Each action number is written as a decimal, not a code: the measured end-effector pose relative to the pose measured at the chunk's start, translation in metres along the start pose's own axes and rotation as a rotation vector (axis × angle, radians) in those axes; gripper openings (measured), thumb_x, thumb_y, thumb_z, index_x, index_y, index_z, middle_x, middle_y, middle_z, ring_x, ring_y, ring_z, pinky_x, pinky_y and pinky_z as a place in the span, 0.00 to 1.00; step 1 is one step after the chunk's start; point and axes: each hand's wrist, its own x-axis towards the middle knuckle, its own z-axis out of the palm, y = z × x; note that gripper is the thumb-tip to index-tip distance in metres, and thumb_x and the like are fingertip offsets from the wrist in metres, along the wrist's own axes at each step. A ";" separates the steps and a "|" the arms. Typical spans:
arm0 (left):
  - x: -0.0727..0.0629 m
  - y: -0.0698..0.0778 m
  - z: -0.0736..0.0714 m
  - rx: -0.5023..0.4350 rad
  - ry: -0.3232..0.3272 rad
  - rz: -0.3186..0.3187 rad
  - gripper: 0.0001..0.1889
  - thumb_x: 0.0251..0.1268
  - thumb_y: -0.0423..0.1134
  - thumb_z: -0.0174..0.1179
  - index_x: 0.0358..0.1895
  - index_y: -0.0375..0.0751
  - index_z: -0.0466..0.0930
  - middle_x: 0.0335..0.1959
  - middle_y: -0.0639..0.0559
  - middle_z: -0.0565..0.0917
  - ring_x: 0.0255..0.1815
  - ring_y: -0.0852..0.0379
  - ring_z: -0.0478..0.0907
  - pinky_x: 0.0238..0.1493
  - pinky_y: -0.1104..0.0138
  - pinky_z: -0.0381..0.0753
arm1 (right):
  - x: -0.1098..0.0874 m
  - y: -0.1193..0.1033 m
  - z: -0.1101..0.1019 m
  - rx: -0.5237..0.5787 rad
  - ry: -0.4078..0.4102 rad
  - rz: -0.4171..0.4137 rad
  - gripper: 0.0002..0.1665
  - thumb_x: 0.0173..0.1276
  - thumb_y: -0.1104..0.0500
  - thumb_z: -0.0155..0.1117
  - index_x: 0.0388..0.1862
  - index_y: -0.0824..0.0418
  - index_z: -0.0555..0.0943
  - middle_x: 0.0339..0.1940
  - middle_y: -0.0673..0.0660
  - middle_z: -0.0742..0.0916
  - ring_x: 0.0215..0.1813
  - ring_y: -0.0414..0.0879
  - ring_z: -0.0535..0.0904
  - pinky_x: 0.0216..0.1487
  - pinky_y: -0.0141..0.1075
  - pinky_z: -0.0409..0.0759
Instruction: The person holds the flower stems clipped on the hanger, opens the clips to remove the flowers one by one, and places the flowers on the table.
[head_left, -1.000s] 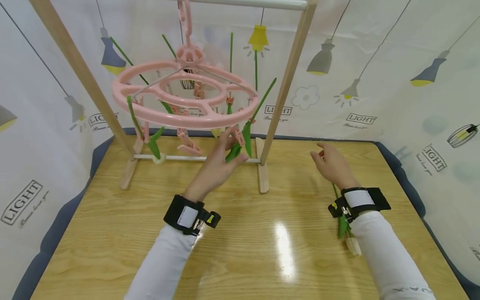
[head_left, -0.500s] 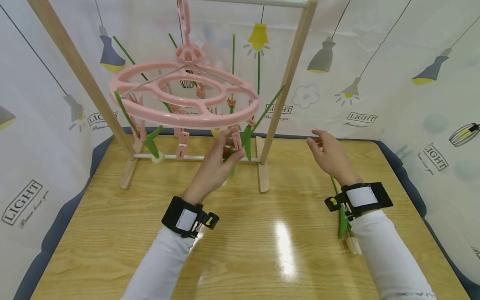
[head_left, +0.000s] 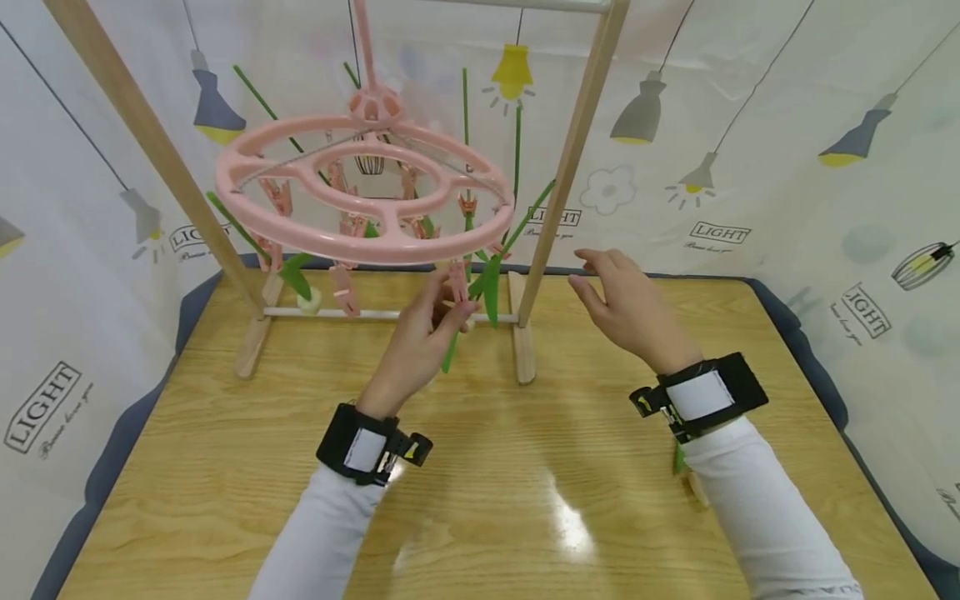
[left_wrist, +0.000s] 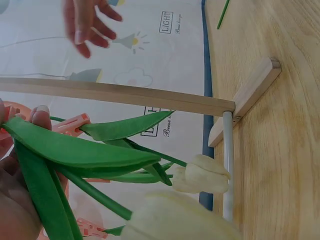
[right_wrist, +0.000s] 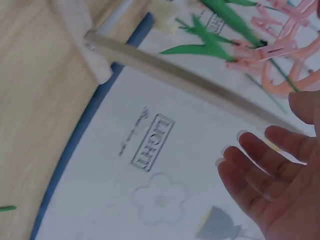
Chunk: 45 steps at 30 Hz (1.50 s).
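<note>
A round pink clip hanger (head_left: 375,247) hangs from the frame, with pink clothespins under its ring. At its front right, my left hand (head_left: 420,335) pinches one clothespin (head_left: 457,282) between thumb and fingers. Green leaves (left_wrist: 80,150) and a white tulip (left_wrist: 175,220) hang head-down close by my left fingers in the left wrist view, and a second white tulip (left_wrist: 202,175) hangs behind. To the right of the frame, my right hand (head_left: 626,304) hovers in the air with relaxed fingers, holding nothing. Another tulip (head_left: 699,487) lies on the table, partly hidden under my right forearm.
The wooden frame's right post (head_left: 573,167) stands between my hands, on a foot (head_left: 522,354). A white bar (head_left: 382,314) joins the feet low down. Green stems stick up around the ring. A printed cloth (head_left: 795,192) backs the wooden table (head_left: 480,483).
My left hand has taken hold of the clothespin and drawn it slightly left. My right hand has moved left and up, toward the frame. The hanger's clothespins have swung a little.
</note>
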 end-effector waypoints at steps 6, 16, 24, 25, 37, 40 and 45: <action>-0.005 -0.001 -0.001 0.007 0.016 0.005 0.30 0.75 0.40 0.53 0.76 0.54 0.53 0.37 0.41 0.79 0.31 0.54 0.75 0.32 0.68 0.75 | 0.010 -0.030 -0.001 0.095 0.056 -0.158 0.28 0.78 0.55 0.54 0.70 0.68 0.67 0.57 0.67 0.80 0.58 0.59 0.76 0.58 0.52 0.77; -0.008 -0.005 -0.001 -0.036 -0.009 0.016 0.36 0.75 0.35 0.53 0.79 0.60 0.47 0.42 0.41 0.82 0.41 0.46 0.81 0.41 0.64 0.83 | 0.019 -0.062 0.001 0.254 0.105 -0.240 0.32 0.76 0.59 0.56 0.74 0.67 0.61 0.57 0.66 0.79 0.53 0.56 0.80 0.50 0.46 0.84; -0.012 -0.006 -0.005 -0.060 -0.020 -0.012 0.36 0.74 0.32 0.53 0.78 0.58 0.50 0.41 0.41 0.82 0.46 0.51 0.83 0.46 0.64 0.85 | 0.020 -0.077 0.006 0.525 0.176 -0.235 0.27 0.76 0.63 0.54 0.72 0.64 0.66 0.55 0.64 0.80 0.49 0.53 0.81 0.44 0.34 0.82; -0.012 -0.006 -0.005 -0.055 -0.019 -0.011 0.36 0.74 0.32 0.53 0.78 0.58 0.50 0.40 0.41 0.82 0.45 0.51 0.83 0.45 0.64 0.85 | 0.020 -0.079 0.006 0.563 0.182 -0.229 0.26 0.76 0.64 0.54 0.71 0.64 0.67 0.54 0.64 0.80 0.49 0.54 0.82 0.43 0.32 0.81; -0.012 -0.007 -0.004 -0.051 -0.004 -0.018 0.34 0.74 0.32 0.53 0.77 0.57 0.53 0.40 0.41 0.78 0.51 0.48 0.81 0.52 0.62 0.84 | 0.015 -0.089 0.008 1.030 0.212 -0.189 0.09 0.77 0.68 0.48 0.50 0.74 0.70 0.44 0.54 0.83 0.44 0.43 0.83 0.49 0.35 0.86; -0.011 -0.005 -0.003 -0.070 0.020 -0.019 0.33 0.73 0.32 0.54 0.76 0.55 0.55 0.43 0.39 0.78 0.53 0.47 0.80 0.55 0.59 0.83 | 0.014 -0.091 0.010 1.080 0.216 -0.207 0.07 0.78 0.68 0.47 0.49 0.72 0.69 0.43 0.56 0.84 0.46 0.45 0.84 0.51 0.39 0.87; -0.011 0.001 -0.002 -0.151 0.051 -0.020 0.28 0.75 0.34 0.53 0.74 0.50 0.59 0.53 0.38 0.80 0.51 0.52 0.79 0.51 0.66 0.82 | 0.014 -0.092 0.014 1.098 0.241 -0.221 0.05 0.78 0.68 0.46 0.49 0.67 0.68 0.43 0.58 0.82 0.47 0.44 0.83 0.54 0.41 0.86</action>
